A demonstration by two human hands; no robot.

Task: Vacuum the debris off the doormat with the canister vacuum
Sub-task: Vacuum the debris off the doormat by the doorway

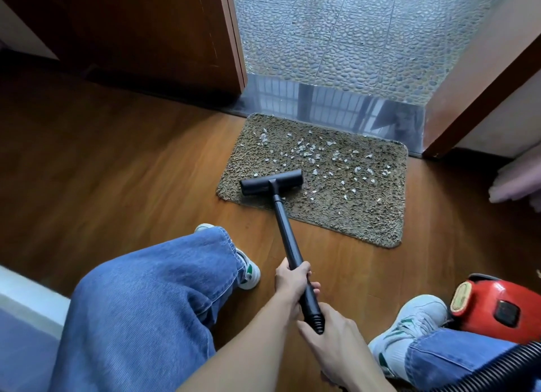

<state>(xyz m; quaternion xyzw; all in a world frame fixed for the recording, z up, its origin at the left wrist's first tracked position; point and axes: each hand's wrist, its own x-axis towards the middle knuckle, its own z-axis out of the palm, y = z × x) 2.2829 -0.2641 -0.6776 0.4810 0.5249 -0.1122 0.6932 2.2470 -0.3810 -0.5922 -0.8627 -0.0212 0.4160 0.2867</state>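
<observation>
The doormat (351, 216) lies on the wood floor (131, 172), its far edge right against the threshold (322, 98) of the open door (146, 25). Pale debris (307, 153) is scattered across its far and middle parts, thinning out towards the near right. The nozzle (270, 182) sits flat on the near left corner, bits lying just beyond it and to its right. By the look of it, most of the mat is yet to be covered.

The wand (285, 230) runs back at a low slant to both hands. The left hand (291, 280) is wrapped round it farther up, likely to steer and press the nozzle into the pile. The right hand (336, 339) grips the ribbed end where the hose (497, 368) joins, probably to drive the stroke.

The red canister (491, 303) is parked at the near right beside a sneaker (415, 315), close enough that the hose looks slack. The person's knees are bent low, and that suits the wand's shallow angle.
</observation>
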